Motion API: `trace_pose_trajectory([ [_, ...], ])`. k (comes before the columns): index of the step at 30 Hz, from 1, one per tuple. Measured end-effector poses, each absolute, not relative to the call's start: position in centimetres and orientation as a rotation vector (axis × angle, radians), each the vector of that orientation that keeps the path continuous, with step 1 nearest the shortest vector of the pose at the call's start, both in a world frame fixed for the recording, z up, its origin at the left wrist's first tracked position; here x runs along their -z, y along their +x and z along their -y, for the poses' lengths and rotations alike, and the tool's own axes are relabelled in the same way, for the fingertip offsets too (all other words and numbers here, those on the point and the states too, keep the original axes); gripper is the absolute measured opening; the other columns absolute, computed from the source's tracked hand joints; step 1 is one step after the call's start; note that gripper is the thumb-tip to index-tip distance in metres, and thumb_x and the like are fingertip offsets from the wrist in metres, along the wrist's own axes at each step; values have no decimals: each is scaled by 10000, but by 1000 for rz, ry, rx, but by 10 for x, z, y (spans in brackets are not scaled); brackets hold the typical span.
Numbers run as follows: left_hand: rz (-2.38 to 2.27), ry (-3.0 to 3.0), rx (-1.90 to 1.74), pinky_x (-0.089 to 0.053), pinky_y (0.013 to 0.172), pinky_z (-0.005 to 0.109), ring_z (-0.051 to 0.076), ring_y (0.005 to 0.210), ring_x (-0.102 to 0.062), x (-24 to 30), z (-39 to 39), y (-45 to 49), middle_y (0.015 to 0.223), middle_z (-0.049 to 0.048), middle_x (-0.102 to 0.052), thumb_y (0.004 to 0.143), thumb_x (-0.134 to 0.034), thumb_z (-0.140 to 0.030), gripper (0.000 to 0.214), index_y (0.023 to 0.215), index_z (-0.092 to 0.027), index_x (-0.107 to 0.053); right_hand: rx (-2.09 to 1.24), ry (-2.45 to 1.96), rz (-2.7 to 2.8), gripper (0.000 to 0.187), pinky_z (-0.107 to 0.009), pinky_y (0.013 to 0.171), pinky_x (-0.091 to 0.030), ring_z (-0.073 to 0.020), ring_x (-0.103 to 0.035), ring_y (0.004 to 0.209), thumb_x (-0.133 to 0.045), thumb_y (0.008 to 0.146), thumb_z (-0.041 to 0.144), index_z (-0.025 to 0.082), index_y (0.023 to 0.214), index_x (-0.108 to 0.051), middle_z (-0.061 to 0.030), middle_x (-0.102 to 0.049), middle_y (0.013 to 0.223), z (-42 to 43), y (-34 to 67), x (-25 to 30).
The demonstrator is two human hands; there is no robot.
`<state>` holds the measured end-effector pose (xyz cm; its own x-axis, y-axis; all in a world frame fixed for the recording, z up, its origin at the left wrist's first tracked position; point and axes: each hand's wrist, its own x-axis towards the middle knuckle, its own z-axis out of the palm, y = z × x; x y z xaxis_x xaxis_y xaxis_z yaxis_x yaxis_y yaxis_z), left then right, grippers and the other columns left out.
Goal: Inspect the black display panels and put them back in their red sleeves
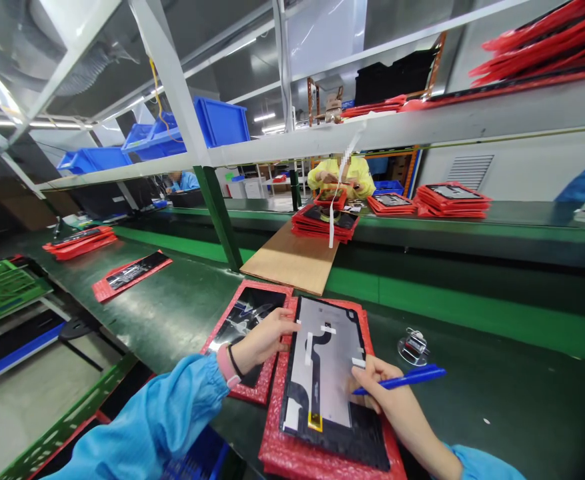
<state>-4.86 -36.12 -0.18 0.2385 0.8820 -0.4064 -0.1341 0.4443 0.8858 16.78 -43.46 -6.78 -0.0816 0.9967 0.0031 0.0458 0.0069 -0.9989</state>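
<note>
A grey and black tablet panel lies face down on a red bubble-wrap sheet right in front of me. My left hand rests at the panel's left edge, fingers curled against it, over a second panel on its own red sheet. My right hand touches the right side of the grey panel and holds a blue pen-like tool that points right. Small white tape pieces sit on the panel's back.
A small metal clip lies on the green belt to the right. A cardboard sheet bridges to the far bench. Stacks of red-wrapped panels stand there, where a person in yellow works. Blue bins sit overhead.
</note>
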Motion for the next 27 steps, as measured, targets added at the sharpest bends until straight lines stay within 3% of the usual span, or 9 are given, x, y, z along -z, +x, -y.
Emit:
trace_pose_trajectory([
  [4,-970,894,-760,-482,690,316,188,675,-634,1,371,-25,718,42,-672,425,-793,-67,402,789,-121,-633,-1300,-1141,1242,478,-223,442,-250,-76,-304,371,-615,745,616,216,583,-410,84,-369,376,434,169,68],
  [8,-974,900,-826,-488,619,296,182,608,-636,8,376,-15,698,54,-706,456,-773,-74,368,805,-112,-659,-1237,-1120,1196,424,-216,426,-219,-70,-321,399,-674,730,563,187,610,-518,61,-437,438,432,182,58],
  [13,-948,934,-1005,-511,624,270,163,645,-659,-7,373,-17,838,64,-744,603,-780,-205,331,910,-125,-685,-1070,-1079,1106,290,-210,475,-327,-89,-444,530,-722,731,478,194,756,-667,18,-567,633,425,220,29],
  [19,-885,954,-1220,-535,643,244,162,689,-681,-35,367,-13,840,42,-746,681,-759,-274,254,893,-145,-704,-1069,-1042,963,462,-304,654,-519,-222,-654,848,-543,839,579,225,1126,-619,-110,-714,984,420,237,-7],
  [23,-834,952,-1264,-523,573,224,147,607,-667,-47,365,-6,756,24,-733,694,-752,-292,247,889,-150,-700,-1161,-1047,1056,440,-363,787,-524,-238,-678,844,-562,839,547,204,1107,-621,-99,-724,877,421,228,-25],
  [27,-806,987,-1328,-526,580,223,145,601,-666,-57,365,0,737,9,-725,697,-753,-287,243,896,-158,-701,-942,-1139,1189,343,-298,605,-490,-196,-593,652,-680,726,505,214,907,-654,-23,-618,674,424,216,-40],
])
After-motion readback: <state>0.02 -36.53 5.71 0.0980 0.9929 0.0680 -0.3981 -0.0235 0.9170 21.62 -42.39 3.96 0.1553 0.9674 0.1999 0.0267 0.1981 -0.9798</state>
